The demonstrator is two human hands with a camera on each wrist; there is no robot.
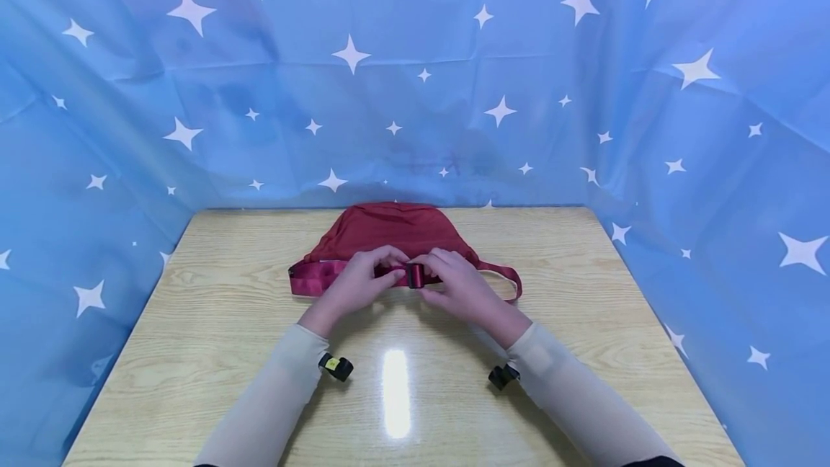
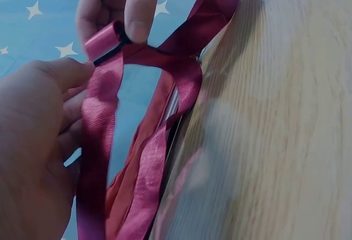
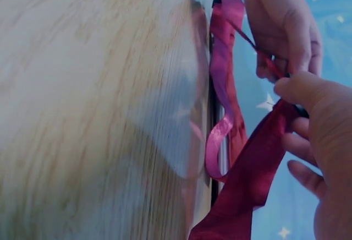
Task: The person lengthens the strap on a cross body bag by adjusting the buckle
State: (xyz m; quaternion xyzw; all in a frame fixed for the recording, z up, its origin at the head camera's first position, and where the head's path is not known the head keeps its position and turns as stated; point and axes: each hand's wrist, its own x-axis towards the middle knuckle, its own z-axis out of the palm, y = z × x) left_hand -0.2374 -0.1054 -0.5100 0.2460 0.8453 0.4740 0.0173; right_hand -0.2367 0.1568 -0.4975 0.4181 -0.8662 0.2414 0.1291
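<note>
A dark red waist bag (image 1: 395, 229) lies on the table with its shiny strap (image 1: 314, 278) in front of it. My left hand (image 1: 363, 279) pinches the strap just left of a black strap slider (image 1: 415, 275). On the other side, my right hand (image 1: 457, 283) holds the strap at the slider, its thumb tip against the edge in the left wrist view. The raised strap (image 2: 99, 141) forms a loop in front of the bag. Seen from the right wrist, a wide band of strap (image 3: 253, 168) runs down from my right fingers.
The light wood table (image 1: 246, 373) extends around the bag, with a bright reflection in front. A blue curtain with white stars (image 1: 415, 92) hangs behind and along both sides. Small black wrist cameras (image 1: 337, 366) sit at both sleeve cuffs.
</note>
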